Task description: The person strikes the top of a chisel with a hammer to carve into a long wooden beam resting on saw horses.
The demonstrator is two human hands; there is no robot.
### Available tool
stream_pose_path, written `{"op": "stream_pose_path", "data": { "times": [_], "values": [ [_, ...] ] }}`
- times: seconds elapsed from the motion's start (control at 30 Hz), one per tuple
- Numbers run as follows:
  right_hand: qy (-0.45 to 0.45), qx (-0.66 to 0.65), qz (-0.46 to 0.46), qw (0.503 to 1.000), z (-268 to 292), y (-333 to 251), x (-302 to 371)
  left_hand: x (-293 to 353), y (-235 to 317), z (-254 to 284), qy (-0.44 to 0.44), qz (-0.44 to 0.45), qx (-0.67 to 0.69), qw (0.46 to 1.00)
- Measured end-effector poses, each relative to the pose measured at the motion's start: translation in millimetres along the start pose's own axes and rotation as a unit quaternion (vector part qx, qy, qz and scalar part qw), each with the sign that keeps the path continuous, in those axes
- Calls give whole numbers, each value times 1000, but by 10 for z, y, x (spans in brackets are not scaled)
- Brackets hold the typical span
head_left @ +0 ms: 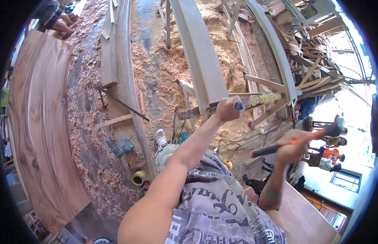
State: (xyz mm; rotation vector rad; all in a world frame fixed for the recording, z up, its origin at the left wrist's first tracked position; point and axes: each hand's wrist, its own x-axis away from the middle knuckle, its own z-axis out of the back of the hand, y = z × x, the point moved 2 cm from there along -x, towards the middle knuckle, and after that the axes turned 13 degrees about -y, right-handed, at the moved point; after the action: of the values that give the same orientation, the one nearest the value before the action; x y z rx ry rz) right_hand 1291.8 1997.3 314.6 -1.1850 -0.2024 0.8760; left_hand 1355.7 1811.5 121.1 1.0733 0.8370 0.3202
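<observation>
My left hand (228,110) is closed around a chisel-like tool, of which only the dark rounded handle end (239,105) sticks out of the fist; its blade is hidden. The fist sits right at the near end of a long, pale grooved wooden beam (197,53) resting on wooden supports. Off to the right, my right hand (294,147) grips a hammer (267,151) by its black and orange handle. The hammer's dark head (334,127) points to the right, away from the left fist. Motion smears the right hand and the hammer.
A wide wooden slab (42,130) stands at left. A cordless power tool (119,148) and a yellow can (139,177) sit on the shaving-strewn floor. A curved beam (274,44) and a scrap wood pile (315,61) are at right. Other people (330,153) stand there.
</observation>
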Motion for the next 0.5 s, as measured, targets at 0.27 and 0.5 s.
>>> {"op": "stream_pose_path", "data": {
  "times": [0.27,0.5],
  "values": [
    [-182,199,-273,923,-475,478,268,-55,-216,-42,20,-50,-8,999],
    [-122,52,-271,953,-383,320,370,-534,-562,122,26,227,51,972]
  ]
}}
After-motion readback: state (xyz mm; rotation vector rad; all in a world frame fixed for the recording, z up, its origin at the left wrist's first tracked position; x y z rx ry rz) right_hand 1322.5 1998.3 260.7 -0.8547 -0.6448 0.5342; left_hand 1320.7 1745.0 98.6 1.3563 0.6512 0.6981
